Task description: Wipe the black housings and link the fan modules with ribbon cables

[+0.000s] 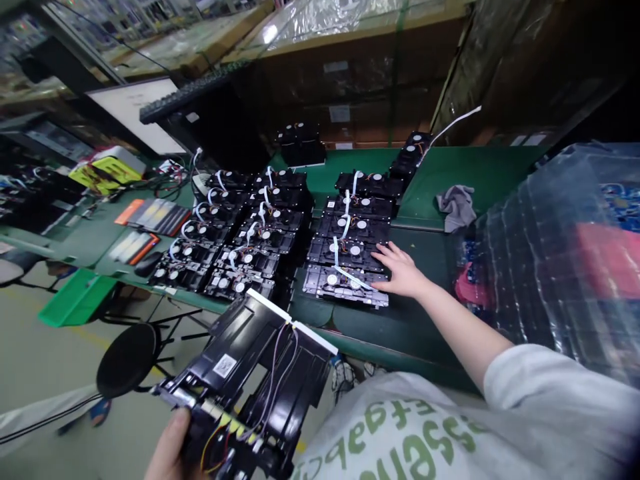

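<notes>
While my left grip [173,443] clasps a black plastic module [250,333], similar units [323,252] line the green surface [480,173].
My right grip [404,275] spreads open beside them.

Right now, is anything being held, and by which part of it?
The left hand has its grip on a black unit, at the end opposite its white strips. The right hand is open beside other units, contact unclear.

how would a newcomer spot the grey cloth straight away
Find the green bench. Towards its right end, between the black modules and the plastic-wrapped stack, lies the cloth. Unlike the boxy modules, it is grey and crumpled.
</notes>
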The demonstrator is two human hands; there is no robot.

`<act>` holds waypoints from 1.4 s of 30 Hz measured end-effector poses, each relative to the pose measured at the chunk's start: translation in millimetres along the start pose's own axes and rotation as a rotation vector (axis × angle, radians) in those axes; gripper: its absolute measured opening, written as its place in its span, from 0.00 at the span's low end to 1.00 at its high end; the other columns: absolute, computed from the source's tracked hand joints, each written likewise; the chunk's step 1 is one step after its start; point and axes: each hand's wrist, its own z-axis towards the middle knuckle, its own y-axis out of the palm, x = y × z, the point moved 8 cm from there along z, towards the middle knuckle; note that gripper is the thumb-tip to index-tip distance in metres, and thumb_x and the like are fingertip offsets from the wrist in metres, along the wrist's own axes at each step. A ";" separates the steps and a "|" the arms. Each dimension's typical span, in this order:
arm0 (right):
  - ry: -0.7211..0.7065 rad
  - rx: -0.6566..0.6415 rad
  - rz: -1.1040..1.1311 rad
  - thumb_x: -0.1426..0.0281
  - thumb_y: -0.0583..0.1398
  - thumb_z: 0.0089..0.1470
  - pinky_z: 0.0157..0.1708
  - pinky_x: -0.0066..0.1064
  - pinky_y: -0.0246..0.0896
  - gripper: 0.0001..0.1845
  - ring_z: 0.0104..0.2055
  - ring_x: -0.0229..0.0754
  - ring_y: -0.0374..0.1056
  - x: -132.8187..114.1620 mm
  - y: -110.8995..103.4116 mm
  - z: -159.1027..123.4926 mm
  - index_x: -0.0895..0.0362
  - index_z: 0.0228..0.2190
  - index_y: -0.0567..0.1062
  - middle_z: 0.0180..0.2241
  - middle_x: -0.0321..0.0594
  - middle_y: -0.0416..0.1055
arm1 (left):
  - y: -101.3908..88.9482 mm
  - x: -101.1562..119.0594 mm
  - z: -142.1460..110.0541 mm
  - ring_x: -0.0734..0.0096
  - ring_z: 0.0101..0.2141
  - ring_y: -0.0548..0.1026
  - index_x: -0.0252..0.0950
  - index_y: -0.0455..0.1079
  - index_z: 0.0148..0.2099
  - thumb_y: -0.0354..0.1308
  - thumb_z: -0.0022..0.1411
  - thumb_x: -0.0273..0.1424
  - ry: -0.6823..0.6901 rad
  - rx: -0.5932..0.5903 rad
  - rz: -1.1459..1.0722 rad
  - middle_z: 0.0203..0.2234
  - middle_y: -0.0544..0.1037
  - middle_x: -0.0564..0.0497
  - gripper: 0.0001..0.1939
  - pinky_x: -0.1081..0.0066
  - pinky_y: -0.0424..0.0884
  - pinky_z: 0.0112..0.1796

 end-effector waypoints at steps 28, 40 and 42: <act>0.326 -0.105 0.937 0.62 0.58 0.42 0.23 0.28 0.61 0.11 0.23 0.35 0.64 -69.0 33.9 -50.2 0.56 0.28 0.71 0.24 0.35 0.70 | 97.2 -118.3 50.9 0.71 0.23 0.72 0.36 0.66 0.35 0.65 0.38 0.31 -0.238 -0.027 0.035 0.25 0.73 0.52 0.19 0.70 0.68 0.24; 0.362 -0.359 1.182 0.71 0.58 0.42 0.35 0.31 0.63 0.06 0.32 0.37 0.69 -107.8 70.7 -16.2 0.57 0.28 0.69 0.26 0.35 0.72 | 134.6 -125.3 54.6 0.73 0.26 0.70 0.36 0.64 0.38 0.64 0.39 0.31 -0.241 -0.087 0.022 0.28 0.72 0.52 0.21 0.71 0.65 0.25; 0.313 -0.314 1.133 0.70 0.58 0.42 0.35 0.31 0.63 0.07 0.31 0.36 0.68 -107.7 70.4 -13.9 0.56 0.29 0.69 0.27 0.34 0.71 | 137.6 -124.8 54.8 0.72 0.27 0.71 0.36 0.65 0.39 0.64 0.39 0.32 -0.251 -0.100 0.040 0.29 0.72 0.52 0.22 0.70 0.66 0.26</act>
